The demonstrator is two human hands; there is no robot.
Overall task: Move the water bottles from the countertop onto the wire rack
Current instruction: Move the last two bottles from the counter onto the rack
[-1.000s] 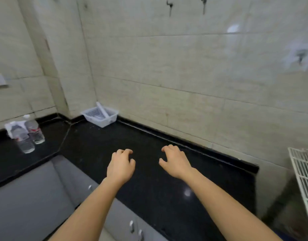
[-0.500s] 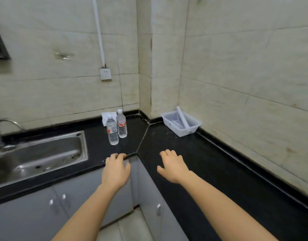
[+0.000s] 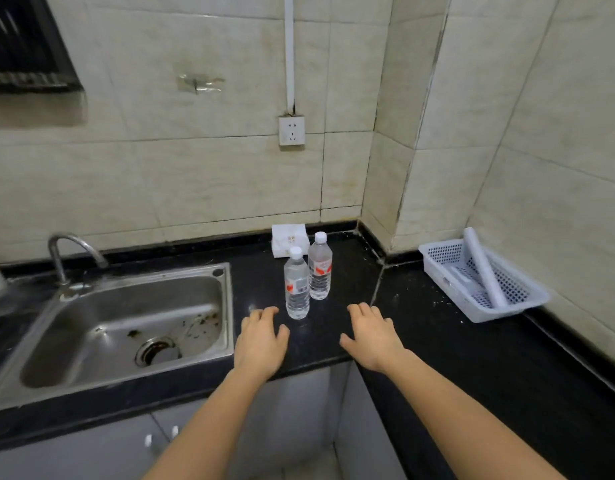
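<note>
Water bottles [image 3: 296, 289], two of them with white caps and red-and-white labels, are standing upright on the black desk [image 3: 437, 341], right by the corner seam, so not moved yet. The nearer bottle [image 3: 296, 292] sits a bit left of the farther bottle [image 3: 320, 268], and they're touching or as good as. Behind them against the wall is a white tissue pack [image 3: 288, 239]. Both hands are out over the near edge of the desk, palms down, fingers loosely curled, holding nothing. The left hand [image 3: 261, 344] has its fingertips just beside the nearer bottle's base, and I can't tell if it's touching. The right hand [image 3: 372, 337] is on the other side, a little further off. Off to the left is a steel sink [image 3: 91, 341] with a faucet [image 3: 67, 254]. A white plastic basket [image 3: 437, 268] with a pale roll [image 3: 483, 271] in it sits on the right.
</note>
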